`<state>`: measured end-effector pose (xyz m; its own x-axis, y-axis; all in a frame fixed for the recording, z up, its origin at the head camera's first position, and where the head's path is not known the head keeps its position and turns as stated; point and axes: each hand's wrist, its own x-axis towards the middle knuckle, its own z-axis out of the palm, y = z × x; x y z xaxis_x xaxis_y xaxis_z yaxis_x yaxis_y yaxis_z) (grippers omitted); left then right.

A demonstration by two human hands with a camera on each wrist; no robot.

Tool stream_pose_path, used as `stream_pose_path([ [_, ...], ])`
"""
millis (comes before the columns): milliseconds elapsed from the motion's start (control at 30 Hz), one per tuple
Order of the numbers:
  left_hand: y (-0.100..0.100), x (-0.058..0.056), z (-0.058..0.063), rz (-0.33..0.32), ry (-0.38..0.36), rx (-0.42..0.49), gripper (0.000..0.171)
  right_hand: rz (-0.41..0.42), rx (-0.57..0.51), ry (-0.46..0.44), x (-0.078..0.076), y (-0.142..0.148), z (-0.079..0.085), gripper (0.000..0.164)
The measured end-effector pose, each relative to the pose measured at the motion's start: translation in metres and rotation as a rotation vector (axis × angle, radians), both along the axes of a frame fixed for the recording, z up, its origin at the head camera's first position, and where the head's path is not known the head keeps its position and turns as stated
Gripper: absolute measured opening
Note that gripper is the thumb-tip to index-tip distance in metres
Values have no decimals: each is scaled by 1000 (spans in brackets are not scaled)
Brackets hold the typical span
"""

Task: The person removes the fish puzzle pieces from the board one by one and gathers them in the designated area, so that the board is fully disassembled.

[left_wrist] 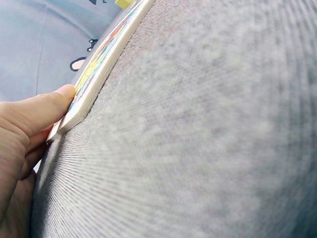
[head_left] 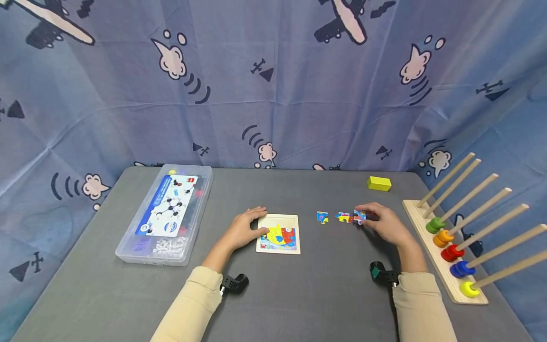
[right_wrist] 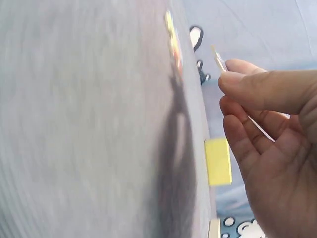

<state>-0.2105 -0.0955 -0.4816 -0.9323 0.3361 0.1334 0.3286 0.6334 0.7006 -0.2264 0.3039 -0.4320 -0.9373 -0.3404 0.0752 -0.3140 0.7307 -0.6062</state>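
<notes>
My left hand grips the left edge of a wooden puzzle board, thumb on top and fingers at its side. Inside its pale frame is a partly filled picture in yellow, red and blue. My right hand pinches a jigsaw piece between thumb and fingers; the right wrist view shows this piece edge-on, held above the table. Just left of it lie a yellow and red jigsaw piece and a blue one. The left wrist view shows the thumb on the board's corner.
A clear plastic case with a molecule-model label stands on the left of the grey table. At the right is a wooden peg rack with coloured rings on tall pegs. A yellow block sits toward the back, before a blue curtain.
</notes>
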Motion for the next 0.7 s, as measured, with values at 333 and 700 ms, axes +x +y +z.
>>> stream_pose_path([
  [333,-1,0,0,-5,7,-8,52,-11,42,-57,-7,23,-9,33],
  [700,0,0,0,-7,14,4,51,6,41,-98,-14,26,-13,31],
])
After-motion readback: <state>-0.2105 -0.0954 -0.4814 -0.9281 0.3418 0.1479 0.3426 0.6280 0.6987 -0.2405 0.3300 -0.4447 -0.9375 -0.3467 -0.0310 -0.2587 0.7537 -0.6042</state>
